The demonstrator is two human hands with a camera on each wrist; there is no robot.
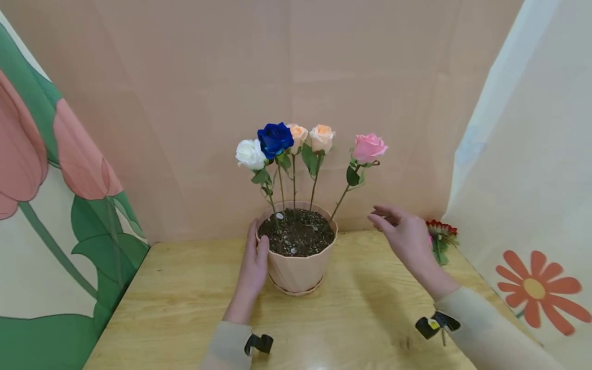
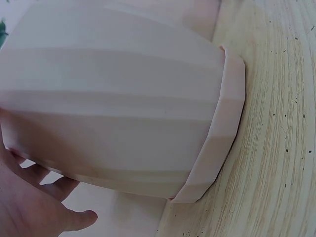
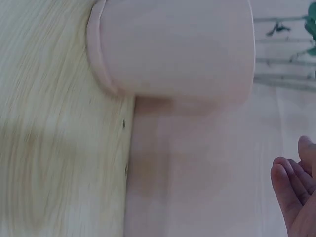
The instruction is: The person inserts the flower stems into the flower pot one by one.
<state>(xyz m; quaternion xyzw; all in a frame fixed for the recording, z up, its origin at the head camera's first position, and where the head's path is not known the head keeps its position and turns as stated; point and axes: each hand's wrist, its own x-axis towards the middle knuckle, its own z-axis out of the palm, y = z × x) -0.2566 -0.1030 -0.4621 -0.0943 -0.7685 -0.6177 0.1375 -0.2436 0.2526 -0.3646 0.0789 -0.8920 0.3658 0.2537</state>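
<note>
A pale pink flowerpot [image 1: 296, 272] filled with dark soil [image 1: 300, 234] stands upright on a matching saucer [image 1: 297, 292]. Rising from the soil are a white rose [image 1: 250, 154], a blue rose [image 1: 275, 140], two peach roses [image 1: 322, 137] and a pink rose [image 1: 369, 148] that leans right. My left hand [image 1: 252, 259] rests against the pot's left side, fingers along the wall; in the left wrist view the thumb [image 2: 81, 220] stands off it. To the right of the pot, my right hand [image 1: 409, 239] hovers with loosely bent fingers and nothing between them.
Behind my right hand, a dark red flower [image 1: 442, 227] with green leaves lies at the right of the wooden table [image 1: 185, 288], partly hidden. A pink cloth backdrop [image 1: 194, 113] hangs behind; printed floral panels [image 1: 536, 289] flank both sides.
</note>
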